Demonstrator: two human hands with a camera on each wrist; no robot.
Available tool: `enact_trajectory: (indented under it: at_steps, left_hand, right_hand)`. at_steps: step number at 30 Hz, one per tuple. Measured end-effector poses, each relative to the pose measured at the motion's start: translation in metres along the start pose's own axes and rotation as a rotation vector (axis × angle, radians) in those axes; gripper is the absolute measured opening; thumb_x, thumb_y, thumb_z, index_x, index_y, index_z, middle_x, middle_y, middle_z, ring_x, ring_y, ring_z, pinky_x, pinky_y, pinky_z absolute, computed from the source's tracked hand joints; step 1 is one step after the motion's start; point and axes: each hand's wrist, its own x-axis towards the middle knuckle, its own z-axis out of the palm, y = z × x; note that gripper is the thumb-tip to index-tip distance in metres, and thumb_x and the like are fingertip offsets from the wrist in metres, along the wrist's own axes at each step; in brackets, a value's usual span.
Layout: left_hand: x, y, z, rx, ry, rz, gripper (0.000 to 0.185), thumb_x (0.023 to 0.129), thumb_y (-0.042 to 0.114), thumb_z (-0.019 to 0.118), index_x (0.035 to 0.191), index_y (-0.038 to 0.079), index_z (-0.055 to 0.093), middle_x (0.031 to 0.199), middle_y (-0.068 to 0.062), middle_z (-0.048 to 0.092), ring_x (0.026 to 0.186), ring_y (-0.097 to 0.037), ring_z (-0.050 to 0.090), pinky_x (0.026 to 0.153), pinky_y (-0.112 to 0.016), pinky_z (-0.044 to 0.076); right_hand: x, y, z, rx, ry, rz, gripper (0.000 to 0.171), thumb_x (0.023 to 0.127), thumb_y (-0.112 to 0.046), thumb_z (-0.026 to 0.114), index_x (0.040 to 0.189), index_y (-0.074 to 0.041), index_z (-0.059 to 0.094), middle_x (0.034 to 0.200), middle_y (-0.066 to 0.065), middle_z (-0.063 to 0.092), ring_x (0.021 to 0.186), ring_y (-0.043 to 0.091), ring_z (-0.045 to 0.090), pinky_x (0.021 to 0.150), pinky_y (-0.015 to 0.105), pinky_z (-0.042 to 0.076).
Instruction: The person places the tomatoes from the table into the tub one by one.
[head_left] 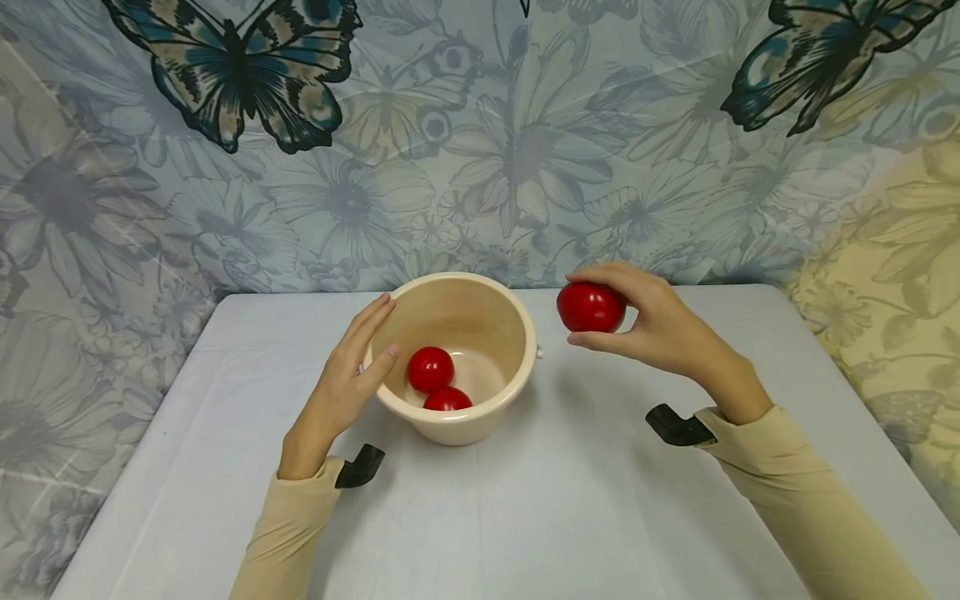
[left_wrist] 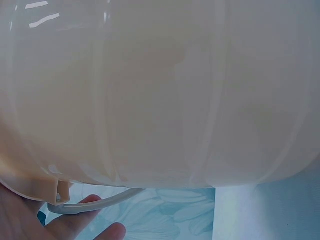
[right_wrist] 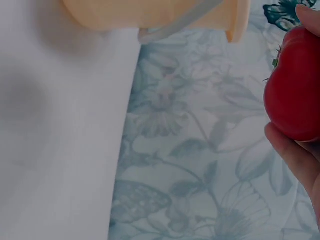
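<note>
A cream plastic bucket (head_left: 465, 429) stands on the table with two red tomatoes, one (head_left: 431, 369) beside the other (head_left: 447, 399), at its bottom. My left hand (head_left: 341, 383) holds the bucket's left rim, its thumb over the edge and the fingers along the outside. The bucket's wall (left_wrist: 160, 100) fills most of the left wrist view, with fingers below the grey handle (left_wrist: 95, 204). To the right of the bucket, my right hand (head_left: 660, 325) grips a third tomato (head_left: 591, 307) between thumb and fingers, raised over the table. Green stem bits show on this tomato (right_wrist: 295, 90) in the right wrist view.
A white cloth covers the table (head_left: 570, 517). Behind it hangs a floral fabric backdrop (head_left: 525, 167) with large butterflies (head_left: 240, 67), close to the table's far edge. Black wrist mounts (head_left: 678, 425) stick out from both beige sleeves (head_left: 810, 500).
</note>
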Motion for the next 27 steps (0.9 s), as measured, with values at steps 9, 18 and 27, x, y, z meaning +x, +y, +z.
enact_trajectory:
  at_steps: [9,18,27]
  left_hand:
    - [0.0,-0.002,0.0,-0.004,0.005,0.005,0.057,0.099,0.022,0.055,0.153,0.016,0.038,0.162,0.001,0.03,0.151,-0.02,0.026,0.123,-0.055,0.021]
    - [0.001,-0.001,0.0,-0.007,0.001,0.005,0.057,0.099,0.022,0.055,0.154,0.017,0.038,0.162,0.003,0.03,0.151,-0.02,0.026,0.123,-0.054,0.021]
    - [0.001,-0.001,0.0,-0.006,0.005,0.005,0.057,0.099,0.02,0.055,0.153,0.017,0.039,0.162,0.002,0.03,0.152,-0.02,0.026,0.123,-0.055,0.021]
  right_hand:
    - [0.01,-0.009,0.006,-0.009,0.009,-0.068,0.066,0.068,-0.012,0.091,0.128,-0.011,0.064,0.121,0.005,0.066,0.109,0.019,0.061,0.085,0.011,0.052]
    - [0.018,-0.018,0.011,0.011,-0.004,-0.063,0.065,0.071,-0.012,0.089,0.13,-0.01,0.061,0.126,0.007,0.063,0.113,0.022,0.06,0.087,0.012,0.052]
    - [0.027,-0.025,0.018,0.081,-0.036,-0.057,0.064,0.076,-0.011,0.086,0.132,-0.005,0.056,0.127,0.008,0.063,0.11,0.02,0.062,0.087,0.018,0.056]
